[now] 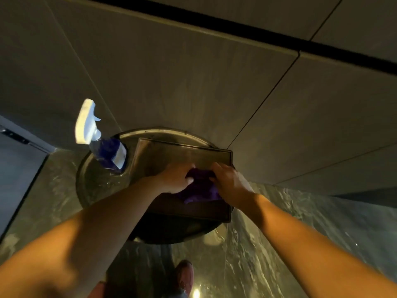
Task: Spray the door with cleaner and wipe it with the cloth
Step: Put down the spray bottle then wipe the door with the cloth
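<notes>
While spray bottle [103, 145] stands left | left hand [176, 179], right hand [229, 181] both grasping purple cloth [200, 188]

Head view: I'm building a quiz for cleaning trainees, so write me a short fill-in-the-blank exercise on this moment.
1. Both hands, the left hand and the right hand, are on a cloth whose colour is ____.
2. The spray bottle stands to the ____ of the hands, held by neither.
3. The spray bottle's trigger head is ____ in colour.
4. The cloth lies on a rectangular tray that sits on a ____ metal top.

Missing words: purple; left; white; round
</notes>
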Available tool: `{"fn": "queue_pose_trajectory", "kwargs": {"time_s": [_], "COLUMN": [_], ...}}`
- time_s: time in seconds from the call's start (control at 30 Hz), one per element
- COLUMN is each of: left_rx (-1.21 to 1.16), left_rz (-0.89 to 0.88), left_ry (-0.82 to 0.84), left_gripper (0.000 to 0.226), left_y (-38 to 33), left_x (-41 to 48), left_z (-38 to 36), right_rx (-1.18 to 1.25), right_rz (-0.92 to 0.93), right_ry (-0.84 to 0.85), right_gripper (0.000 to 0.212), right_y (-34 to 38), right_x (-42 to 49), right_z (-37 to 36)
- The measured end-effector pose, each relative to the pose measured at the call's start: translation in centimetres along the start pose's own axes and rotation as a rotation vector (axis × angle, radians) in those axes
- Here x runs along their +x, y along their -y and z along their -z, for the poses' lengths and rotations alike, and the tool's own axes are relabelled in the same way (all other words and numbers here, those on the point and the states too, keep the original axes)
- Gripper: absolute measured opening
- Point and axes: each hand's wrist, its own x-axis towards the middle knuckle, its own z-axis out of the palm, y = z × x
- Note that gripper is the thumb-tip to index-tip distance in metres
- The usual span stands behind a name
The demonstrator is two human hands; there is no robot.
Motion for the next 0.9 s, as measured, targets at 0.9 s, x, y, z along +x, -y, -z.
{"fn": "queue_pose_trajectory", "kwargs": {"time_s": [0.9], "left_rx": [-0.821], "left_rz": [0.107], "left_ry": [-0.680], "left_gripper": [0.020], "left_y": [2.5], "left_x": [-59.3], "left_z": [27.4], "right_rx": [0.120], "right_rz": [0.868], "right_ry": [0.257], "right_gripper": [0.019], "right_y": [59.6], "right_x": [-0.7], "right_z": [26.2]}}
